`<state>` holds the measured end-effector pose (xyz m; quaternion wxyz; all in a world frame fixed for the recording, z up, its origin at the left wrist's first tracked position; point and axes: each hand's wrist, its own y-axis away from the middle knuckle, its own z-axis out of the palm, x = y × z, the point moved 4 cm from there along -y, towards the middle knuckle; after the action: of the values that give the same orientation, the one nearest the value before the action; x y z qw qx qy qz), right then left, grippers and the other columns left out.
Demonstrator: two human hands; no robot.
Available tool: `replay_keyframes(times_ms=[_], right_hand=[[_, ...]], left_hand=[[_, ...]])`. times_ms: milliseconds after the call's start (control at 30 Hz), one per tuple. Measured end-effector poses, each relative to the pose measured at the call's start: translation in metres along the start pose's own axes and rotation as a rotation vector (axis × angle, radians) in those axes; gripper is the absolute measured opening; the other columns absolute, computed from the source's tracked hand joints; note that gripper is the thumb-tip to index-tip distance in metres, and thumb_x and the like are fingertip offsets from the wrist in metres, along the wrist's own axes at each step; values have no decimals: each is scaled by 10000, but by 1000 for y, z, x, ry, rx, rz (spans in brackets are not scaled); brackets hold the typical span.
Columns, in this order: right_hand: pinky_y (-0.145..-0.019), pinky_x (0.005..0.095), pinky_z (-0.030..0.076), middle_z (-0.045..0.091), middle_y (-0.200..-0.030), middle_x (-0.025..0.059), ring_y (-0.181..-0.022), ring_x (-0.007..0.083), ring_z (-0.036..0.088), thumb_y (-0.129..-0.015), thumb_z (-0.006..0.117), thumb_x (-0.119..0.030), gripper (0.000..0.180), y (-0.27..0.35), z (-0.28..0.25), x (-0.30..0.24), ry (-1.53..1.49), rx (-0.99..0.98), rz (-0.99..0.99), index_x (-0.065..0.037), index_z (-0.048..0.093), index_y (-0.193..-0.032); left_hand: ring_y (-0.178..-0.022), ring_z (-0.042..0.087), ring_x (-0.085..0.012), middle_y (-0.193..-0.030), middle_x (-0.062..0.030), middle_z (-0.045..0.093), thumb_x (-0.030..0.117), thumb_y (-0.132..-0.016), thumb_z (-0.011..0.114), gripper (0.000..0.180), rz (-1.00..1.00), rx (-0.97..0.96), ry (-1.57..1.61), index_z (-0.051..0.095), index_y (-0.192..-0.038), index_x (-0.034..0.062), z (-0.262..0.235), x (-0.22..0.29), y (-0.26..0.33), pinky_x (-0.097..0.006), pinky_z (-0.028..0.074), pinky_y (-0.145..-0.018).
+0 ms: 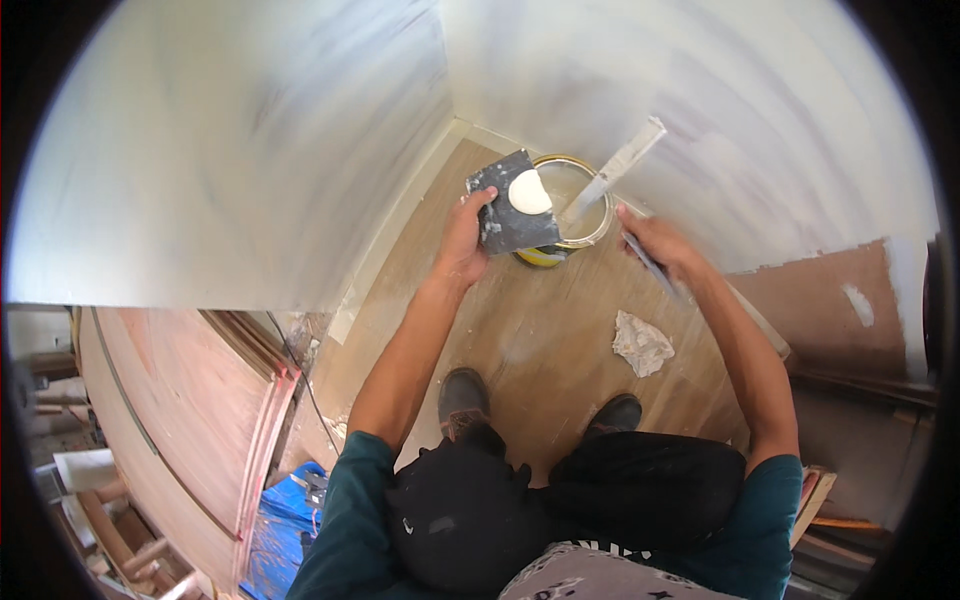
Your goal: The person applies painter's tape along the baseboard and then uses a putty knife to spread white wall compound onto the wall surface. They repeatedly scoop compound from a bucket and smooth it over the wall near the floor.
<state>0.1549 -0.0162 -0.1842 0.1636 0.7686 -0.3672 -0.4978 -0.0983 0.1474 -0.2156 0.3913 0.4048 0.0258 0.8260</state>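
Knees in dark trousers filled the bottom of the view, with two dark shoes planted on the wooden floor just ahead of them. Both forearms reached forward from teal sleeves toward the corner where two white-coated walls met.

At that corner of the floor stood an open can, its rim pale and its inside holding light filler. The left hand was clamped on the near edge of a dark square board, thumb on top, holding it tilted over the can's left side. A round dab of white filler sat on the board's upper face.

The right hand was closed around the handle of a long putty knife, whose smeared blade slanted up and to the right, its lower end down in the can. A second thin tool seemed tucked in the same grip, though I could not tell what it was.

A crumpled white rag lay on the floor to the right, near the right forearm and apart from the can. Bare brown panel showed on the right wall where the white coat stopped. Plywood sheets leaned at the left, with a blue sheet at their foot.
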Motion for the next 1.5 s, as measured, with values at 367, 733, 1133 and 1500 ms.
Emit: replay_keyframes(times_ms=[367, 733, 1133, 1500], right_hand=[[-675, 310, 565, 714, -1025, 77, -862, 154, 691, -948, 736, -361, 451, 43, 18, -30, -709, -190, -90, 0, 632, -1197], [-887, 356, 540, 720, -1087, 66, -1004, 167, 673, -994, 660, -251, 368, 60, 9, -111, -697, 74, -475, -19, 673, -1278], [-914, 327, 559, 592, -1321, 91, -1123, 226, 626, -752, 627, 204, 790, 126, -16, -116, -79, 824, -1261, -200, 598, -1430], [-945, 395, 509, 668, -1331, 5, -1145, 259, 638, -727, 733, -18, 609, 204, -143, -63, 704, 1052, -1100, -164, 679, -1316]], left_hand=[[-899, 697, -165, -1065, -73, 699, 289, -996, 648, 327, 49, -122, -336, 621, -1199, 35, 56, 57, -3, -331, 585, -806], [-870, 635, -142, -993, -79, 720, 191, -1023, 615, 247, 675, 35, -752, 659, -1106, -37, 82, 66, 12, -313, 508, -796], [-1070, 662, -208, -1209, -76, 655, 246, -1032, 594, 338, 275, -218, 40, 546, -1295, 39, 185, 31, 13, -406, 555, -924], [-1002, 685, -168, -1146, -80, 675, 234, -1033, 582, 301, -28, -484, -274, 565, -1264, 42, 261, 29, 1, -345, 586, -862]])
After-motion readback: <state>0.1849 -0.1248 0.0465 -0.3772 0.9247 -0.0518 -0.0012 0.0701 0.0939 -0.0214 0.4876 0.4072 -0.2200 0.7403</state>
